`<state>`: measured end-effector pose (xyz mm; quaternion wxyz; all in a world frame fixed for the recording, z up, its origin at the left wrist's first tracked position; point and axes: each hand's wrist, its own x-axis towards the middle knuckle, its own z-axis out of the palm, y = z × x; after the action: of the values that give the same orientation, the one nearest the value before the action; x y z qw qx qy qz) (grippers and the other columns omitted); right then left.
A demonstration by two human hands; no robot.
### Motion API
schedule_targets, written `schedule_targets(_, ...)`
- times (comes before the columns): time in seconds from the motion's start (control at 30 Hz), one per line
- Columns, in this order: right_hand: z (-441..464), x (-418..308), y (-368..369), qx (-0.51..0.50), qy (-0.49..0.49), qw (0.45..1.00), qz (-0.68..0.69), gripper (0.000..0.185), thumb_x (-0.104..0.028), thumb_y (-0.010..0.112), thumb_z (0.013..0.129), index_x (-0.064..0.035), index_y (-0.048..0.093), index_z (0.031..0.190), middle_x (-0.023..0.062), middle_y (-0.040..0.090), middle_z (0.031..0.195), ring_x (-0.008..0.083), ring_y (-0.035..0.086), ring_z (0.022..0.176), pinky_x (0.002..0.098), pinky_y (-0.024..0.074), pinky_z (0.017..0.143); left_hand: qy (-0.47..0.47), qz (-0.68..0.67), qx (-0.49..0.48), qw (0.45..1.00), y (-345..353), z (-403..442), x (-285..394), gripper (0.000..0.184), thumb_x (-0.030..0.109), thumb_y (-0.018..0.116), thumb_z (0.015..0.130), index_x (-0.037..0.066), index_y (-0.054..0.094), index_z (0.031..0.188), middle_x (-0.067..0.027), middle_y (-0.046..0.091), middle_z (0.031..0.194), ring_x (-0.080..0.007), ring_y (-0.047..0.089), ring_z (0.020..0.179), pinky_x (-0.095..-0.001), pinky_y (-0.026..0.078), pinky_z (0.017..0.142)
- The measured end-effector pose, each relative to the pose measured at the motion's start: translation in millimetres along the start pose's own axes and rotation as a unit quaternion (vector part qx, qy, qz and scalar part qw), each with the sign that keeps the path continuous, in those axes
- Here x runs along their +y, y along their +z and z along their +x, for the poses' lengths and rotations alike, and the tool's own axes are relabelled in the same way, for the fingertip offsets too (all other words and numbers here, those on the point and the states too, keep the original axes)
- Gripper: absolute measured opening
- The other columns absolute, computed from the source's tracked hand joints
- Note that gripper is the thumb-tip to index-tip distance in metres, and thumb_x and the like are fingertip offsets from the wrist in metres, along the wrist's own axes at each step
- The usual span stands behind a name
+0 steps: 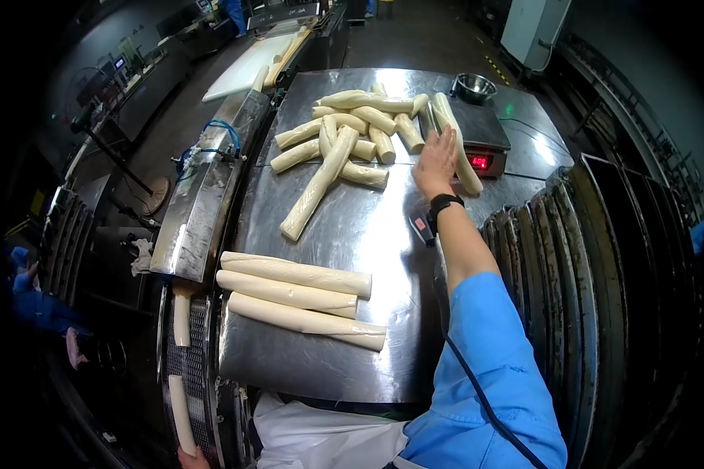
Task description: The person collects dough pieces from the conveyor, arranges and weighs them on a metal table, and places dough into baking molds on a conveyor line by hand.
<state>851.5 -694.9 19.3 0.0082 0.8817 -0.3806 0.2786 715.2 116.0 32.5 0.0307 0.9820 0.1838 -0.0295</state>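
Though the bottom edge crops the left hand [194, 460] at a roll [181, 414] on the conveyor [192, 361], its grip unreadable, the right hand [436, 162] lays nearly straight, unclosed fingers [447, 139] against a dough stick [469, 176] across the scale [489, 131].

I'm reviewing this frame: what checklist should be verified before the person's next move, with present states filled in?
1. Right hand at the long roll: ok.
2. Long roll wholly over the scale: not ok, its near end overhangs the front.
3. Display lit: ok; exact reading: cannot tell.
4. Left hand at the nearer conveyor roll: ok; firm grip: cannot tell.
5. Three nearest table rolls side by side: ok.
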Motion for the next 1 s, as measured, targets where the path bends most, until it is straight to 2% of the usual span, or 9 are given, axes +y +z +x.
schedule_targets(0.1,-8,13,11,0.121,0.043,0.985,-0.113,0.061,-0.014,0.063,0.072,-0.0019,0.042,0.127,0.0251,0.037,0.138,0.0393,0.034,0.131,0.0534,0.0293,0.106,0.020,0.088,0.010,0.996,-9,-8,6,0.047,0.026,0.066,0.084,-0.003,0.054,0.118,-0.0219,0.065,0.100,-0.0367,0.063,0.092,-0.0451,0.050,0.079)
schedule_targets(0.13,-4,19,7,0.072,0.118,0.989,-0.048,0.056,-0.014,0.064,0.071,-0.0003,0.046,0.122,0.0249,0.046,0.127,0.0388,0.043,0.122,0.0506,0.0349,0.102,-0.034,0.003,0.025,0.999,43,28,-43,0.069,0.009,0.066,0.074,-0.003,0.038,0.136,-0.0276,0.046,0.132,-0.0401,0.043,0.123,-0.0409,0.035,0.104)
schedule_targets(0.27,-6,57,-3,-0.137,0.154,0.973,0.104,0.045,-0.024,0.073,0.064,-0.0022,0.064,0.103,0.0178,0.065,0.105,0.0378,0.061,0.100,0.0463,0.0488,0.084,-0.026,-0.197,-0.076,0.977,32,4,-50,0.037,0.015,0.058,0.082,-0.008,0.053,0.111,-0.0253,0.060,0.103,-0.0378,0.058,0.096,-0.0406,0.044,0.085)
schedule_targets(0.37,16,75,62,-0.118,0.062,0.942,0.309,0.028,-0.013,0.066,0.068,0.0003,0.064,0.092,0.0080,0.065,0.081,0.0168,0.061,0.076,0.0310,0.0483,0.067,-0.122,-0.402,-0.074,0.905,8,-20,-8,0.031,0.019,0.059,0.082,-0.002,0.058,0.104,-0.0128,0.060,0.093,-0.0213,0.057,0.083,-0.0340,0.045,0.078)
schedule_targets(0.5,-28,-30,17,-0.185,-0.118,0.891,0.397,0.046,-0.018,0.063,0.072,0.0016,0.054,0.112,0.0176,0.062,0.098,0.0283,0.060,0.086,0.0371,0.0480,0.077,-0.202,-0.695,-0.093,0.684,-17,-38,91,0.021,0.024,0.060,0.087,0.008,0.059,0.099,-0.0009,0.056,0.083,-0.0136,0.055,0.076,-0.0302,0.047,0.067)
schedule_targets(0.6,-102,-117,-38,-0.440,-0.166,0.774,0.423,0.047,-0.009,0.064,0.069,0.0020,0.054,0.114,0.0163,0.062,0.100,0.0267,0.058,0.095,0.0347,0.0456,0.086,-0.100,-0.791,-0.227,0.559,26,-32,164,0.013,0.023,0.057,0.091,0.010,0.058,0.092,0.0012,0.055,0.078,-0.0111,0.054,0.069,-0.0286,0.048,0.064)
schedule_targets(0.73,-158,-161,-46,-0.496,-0.335,0.736,0.315,0.048,-0.023,0.065,0.073,0.0033,0.057,0.113,0.0183,0.065,0.099,0.0307,0.062,0.091,0.0362,0.0485,0.082,0.047,-0.766,-0.379,0.517,77,-68,258,0.021,0.028,0.065,0.087,0.008,0.060,0.089,-0.0023,0.059,0.085,-0.0119,0.059,0.075,-0.0322,0.051,0.059)
schedule_targets(0.83,-167,-164,-75,-0.680,-0.111,0.547,0.476,0.037,-0.021,0.056,0.086,0.0014,0.056,0.116,0.0094,0.063,0.095,0.0187,0.062,0.087,0.0289,0.0504,0.076,0.060,-0.777,-0.454,0.432,94,-80,281,0.062,0.030,0.065,0.087,0.010,0.036,0.139,-0.0083,0.047,0.128,-0.0220,0.056,0.107,-0.0468,0.052,0.083)
schedule_targets(1.0,-191,-173,-31,-0.697,0.085,0.563,0.436,0.052,-0.037,0.061,0.084,-0.0056,0.051,0.124,0.0128,0.061,0.111,0.0261,0.060,0.099,0.0391,0.0492,0.088,-0.015,-0.820,-0.448,0.355,78,-77,264,0.084,0.033,0.067,0.086,0.019,0.013,0.148,-0.0114,0.034,0.143,-0.0297,0.038,0.129,-0.0554,0.041,0.098)
